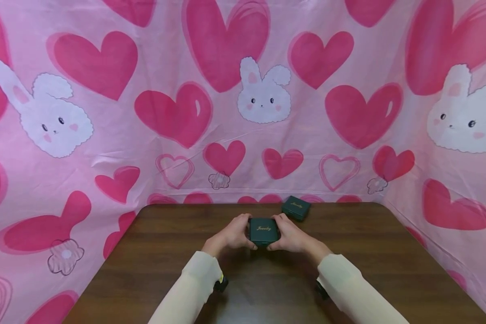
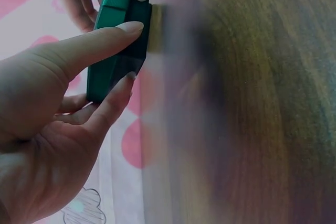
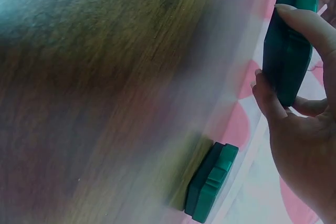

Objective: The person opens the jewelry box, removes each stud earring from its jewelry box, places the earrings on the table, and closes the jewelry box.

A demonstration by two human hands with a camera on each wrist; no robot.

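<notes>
A dark green jewelry box [image 1: 263,230] with gold lettering on its lid is held between both hands above the table. My left hand [image 1: 237,232] grips its left side, with the thumb along the front face, as the left wrist view also shows on the box [image 2: 107,35]. From the opposite side my right hand [image 1: 290,234] grips the same box, thumb at the front and fingers around the side. The lid looks closed. In the right wrist view the underside of the box [image 3: 283,51] hangs apart from the tabletop.
Behind and to the right, a second green jewelry box [image 1: 296,208] lies on the brown wooden table [image 1: 166,261], near its back edge. A pink cloth with hearts and rabbits [image 1: 263,99] hangs around the table's back and sides.
</notes>
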